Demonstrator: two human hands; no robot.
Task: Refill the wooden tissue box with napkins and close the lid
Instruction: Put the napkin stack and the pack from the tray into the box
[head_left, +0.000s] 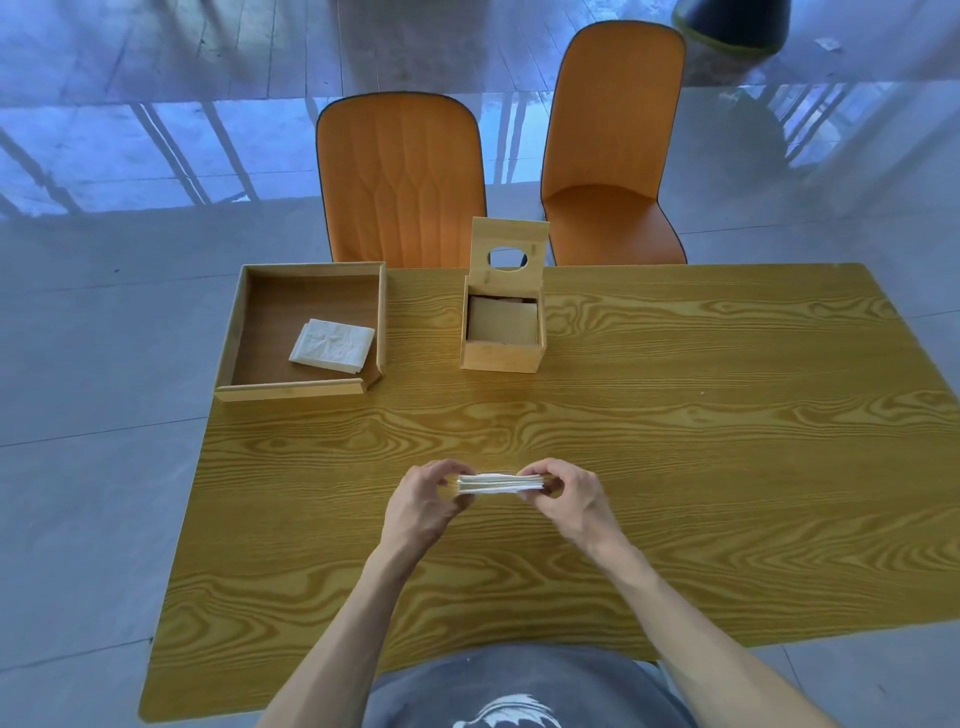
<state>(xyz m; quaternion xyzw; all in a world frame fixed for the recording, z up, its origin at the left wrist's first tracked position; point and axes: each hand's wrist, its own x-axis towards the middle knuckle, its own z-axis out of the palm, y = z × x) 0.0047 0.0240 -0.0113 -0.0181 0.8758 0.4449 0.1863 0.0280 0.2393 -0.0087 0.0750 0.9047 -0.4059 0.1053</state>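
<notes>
Head: both hands (423, 501) (569, 499) pinch napkin stack (500, 483) edges, mid-table

open tabletop (675, 415) ahead, raised lid (509, 244) behind box mouth (503, 319)

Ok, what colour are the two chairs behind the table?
Orange with dark edging, both the left chair and the right chair; clearest in the head view.

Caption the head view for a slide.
Both hands, left hand and right hand, grip a napkin stack before the open tissue box.
</notes>
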